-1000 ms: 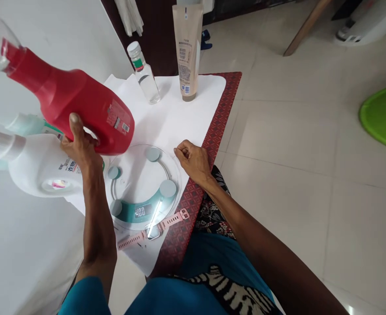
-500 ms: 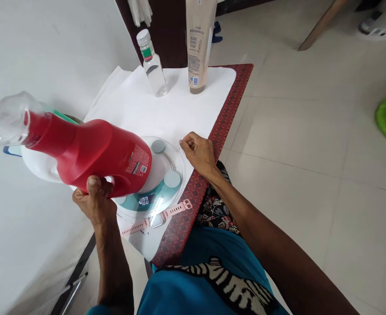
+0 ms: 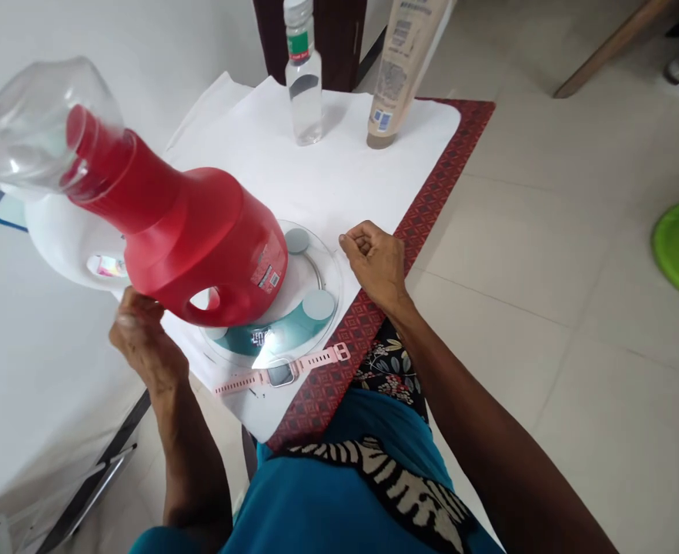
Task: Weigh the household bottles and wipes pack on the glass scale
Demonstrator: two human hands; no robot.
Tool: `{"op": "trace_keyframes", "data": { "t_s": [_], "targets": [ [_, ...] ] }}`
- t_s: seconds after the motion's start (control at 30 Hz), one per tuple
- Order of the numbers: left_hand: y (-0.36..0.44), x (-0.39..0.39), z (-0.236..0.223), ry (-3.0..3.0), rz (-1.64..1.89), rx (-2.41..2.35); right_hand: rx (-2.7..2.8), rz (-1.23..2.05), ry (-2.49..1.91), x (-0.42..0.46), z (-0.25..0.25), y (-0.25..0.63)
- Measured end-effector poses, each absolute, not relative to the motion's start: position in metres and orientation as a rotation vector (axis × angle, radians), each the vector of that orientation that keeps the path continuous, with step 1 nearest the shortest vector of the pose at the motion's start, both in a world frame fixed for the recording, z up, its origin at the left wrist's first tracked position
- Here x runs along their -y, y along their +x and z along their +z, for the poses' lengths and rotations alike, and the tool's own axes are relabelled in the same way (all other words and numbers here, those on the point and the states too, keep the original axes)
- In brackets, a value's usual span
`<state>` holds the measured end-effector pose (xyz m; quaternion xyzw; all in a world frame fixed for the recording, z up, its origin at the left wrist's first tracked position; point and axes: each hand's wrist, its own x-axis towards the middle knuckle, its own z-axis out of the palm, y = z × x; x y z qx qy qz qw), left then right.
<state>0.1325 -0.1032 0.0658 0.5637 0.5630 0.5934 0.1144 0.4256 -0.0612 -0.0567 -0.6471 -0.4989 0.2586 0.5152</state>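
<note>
The red bottle [image 3: 218, 231] hides part of the scale [image 3: 298, 331], whose digits [image 3: 263, 338] are blurred. The top edge crops the beige tube [image 3: 400, 69].

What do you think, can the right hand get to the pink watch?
Probably yes: nothing seems to stand between the right hand and the pink watch, and the red bottle is off to the left.

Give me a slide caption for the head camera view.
Red bottle on a round scale, left hand beside the bottle, pink-strapped watch in front.
</note>
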Motion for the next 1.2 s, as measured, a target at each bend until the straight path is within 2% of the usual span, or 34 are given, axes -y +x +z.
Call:
{"op": "trace_keyframes", "data": {
  "t_s": [0.1, 0.3, 0.4, 1.2],
  "targets": [
    [0.11, 0.104, 0.05, 1.437, 1.957, -1.693, 1.193, 0.608, -1.557, 0.061, -0.059, 0.425],
    [0.089, 0.111, -0.015, 1.043, 1.871, -1.818, 1.201, 0.597, -1.559, 0.062, -0.061, 0.425],
    [0.088, 0.112, -0.031, 0.953, 1.872, -1.794, 1.21, 0.601, -1.553, 0.063, -0.062, 0.425],
    [0.086, 0.115, -0.032, 0.978, 1.785, -1.811, 1.193, 0.61, -1.551, 0.067, -0.061, 0.426]
  ]
}}
